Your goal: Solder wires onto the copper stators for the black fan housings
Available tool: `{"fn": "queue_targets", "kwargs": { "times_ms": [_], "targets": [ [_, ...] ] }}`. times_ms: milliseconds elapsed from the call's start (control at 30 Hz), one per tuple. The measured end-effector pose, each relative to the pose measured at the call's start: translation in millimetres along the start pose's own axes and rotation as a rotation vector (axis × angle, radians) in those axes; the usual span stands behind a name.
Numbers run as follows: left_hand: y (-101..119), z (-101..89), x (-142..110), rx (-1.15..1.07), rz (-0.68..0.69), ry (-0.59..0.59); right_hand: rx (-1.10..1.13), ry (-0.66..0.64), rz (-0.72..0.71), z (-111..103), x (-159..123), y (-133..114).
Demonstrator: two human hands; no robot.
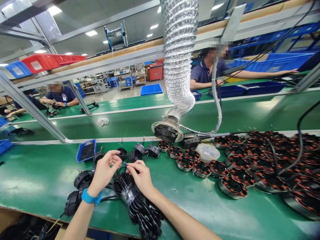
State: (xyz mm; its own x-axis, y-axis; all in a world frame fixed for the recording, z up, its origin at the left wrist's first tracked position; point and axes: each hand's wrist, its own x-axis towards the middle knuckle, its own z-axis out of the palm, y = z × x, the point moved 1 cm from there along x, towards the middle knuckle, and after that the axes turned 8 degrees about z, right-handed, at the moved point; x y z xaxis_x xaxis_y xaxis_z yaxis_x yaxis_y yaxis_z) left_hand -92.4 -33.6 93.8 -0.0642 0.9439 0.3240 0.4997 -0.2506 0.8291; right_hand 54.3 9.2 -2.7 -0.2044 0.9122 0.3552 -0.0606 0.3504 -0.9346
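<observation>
Head view: left hand (106,170) raised over green tabletop (37,186), blue wristband (91,196) on wrist, fingers (115,156) curled, grip unclear. Right hand (141,176), fingers (132,166) pinching thin wire ends (124,163), just beside left fingertips. Black cable bundle (136,203) below hands. Round black motor housings (75,180) left of bundle. Blue bin (86,150) of black parts beyond. Red-wound motor stators (201,167) in rows to right.

Left forearm (80,223) rising from 7 o'clock, blue wristband (91,196) at the wrist, left hand (106,170) raised with fingers (115,158) curled toward 2 o'clock, right forearm (180,220) rising from 5 o'clock, right hand (141,176) just beside it, fingertips pinched together at 10 o'clock
</observation>
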Motion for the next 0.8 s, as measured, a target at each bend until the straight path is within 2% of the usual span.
{"fn": "queue_targets", "kwargs": {
  "times_ms": [567, 800],
  "targets": [
    [1.2, 0.6, -0.9, 0.024, 0.013, -0.053, -0.009, 0.008, -0.005, 0.5, 0.7, -2.1],
    [1.1, 3.7, -2.5, 0.168, 0.089, -0.097, -0.012, -0.002, -0.001, 0.6, 0.8, -1.9]
  ]
}}
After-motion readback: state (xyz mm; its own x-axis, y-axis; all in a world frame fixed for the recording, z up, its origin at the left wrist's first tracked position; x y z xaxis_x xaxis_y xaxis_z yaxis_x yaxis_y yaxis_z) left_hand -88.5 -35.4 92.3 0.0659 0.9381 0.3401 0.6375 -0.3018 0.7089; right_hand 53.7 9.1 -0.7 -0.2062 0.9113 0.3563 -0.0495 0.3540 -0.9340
